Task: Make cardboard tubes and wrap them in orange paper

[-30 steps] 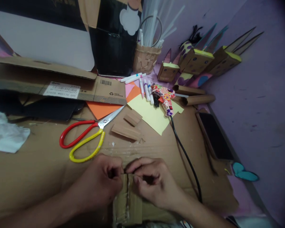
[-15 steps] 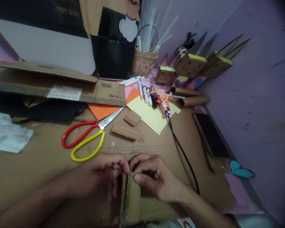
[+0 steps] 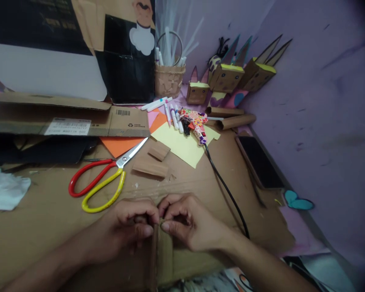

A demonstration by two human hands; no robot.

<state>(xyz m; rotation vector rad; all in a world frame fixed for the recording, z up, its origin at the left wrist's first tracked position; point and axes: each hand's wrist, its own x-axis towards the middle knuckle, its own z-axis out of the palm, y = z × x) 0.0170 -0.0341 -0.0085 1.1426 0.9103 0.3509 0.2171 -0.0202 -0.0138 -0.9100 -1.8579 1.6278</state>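
Observation:
A brown cardboard piece [image 3: 164,259] stands at the bottom middle, its narrow edge facing up and its lower part cut off by the frame. My left hand [image 3: 129,225] pinches its far top edge from the left, thumb and fingers closed together. From the right, my right hand [image 3: 188,221] pinches the same end between thumb and curled fingers. Both sets of fingertips nearly meet there and hide the edge. Beyond my left hand lie scissors [image 3: 121,162] with one red and one yellow handle, blades slightly apart.
Cardboard scraps [image 3: 150,168] lie past the hands. A flower-patterned glue gun [image 3: 197,123] rests on yellow paper [image 3: 182,146], its black cord running right of my right hand. Markers [image 3: 173,117], a phone [image 3: 260,162], cardboard animal heads [image 3: 229,77] and a large box [image 3: 129,61] stand around the back.
My left thumb has come up against the cardboard's edge, where the fingers were looser before. The whole scene has shifted left in view as the head turned.

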